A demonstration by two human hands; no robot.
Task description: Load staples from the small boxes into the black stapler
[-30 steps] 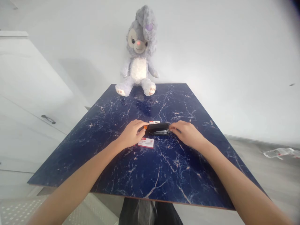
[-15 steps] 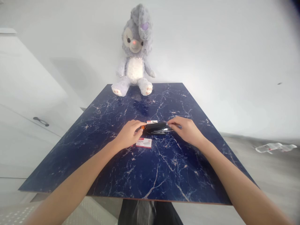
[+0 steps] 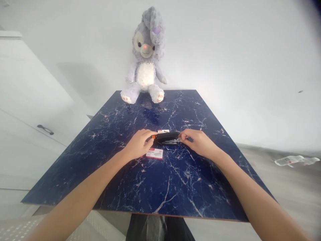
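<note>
1. Both ends of a black stapler [image 3: 167,136] are held: the left hand [image 3: 137,144] pinches its orange tip [image 3: 153,137] at nine o'clock between thumb and forefinger, and the right hand [image 3: 199,140] closes its fingertips on the three o'clock end.
2. Half a second ago a silvery strip showed past that end, beneath the right hand; now less of it shows and the fingers sit lower against the stapler. I judge the handling to be centred on this end; whether the strip is slid in or just hidden, I cannot tell.
3. The stapler lies crosswise near the middle of the blue table [image 3: 140,190].
4. Just beside it, at seven o'clock, lies a red-and-white box [image 3: 154,154]; its lettering seems to begin "24/6", and the brand on its red band is too small to read.
5. At twelve o'clock, partly behind the stapler, a white card [image 3: 164,131] bears a red patch, unreadable.
6. Farther off at eleven o'clock sits a plush rabbit [image 3: 146,73].
</note>
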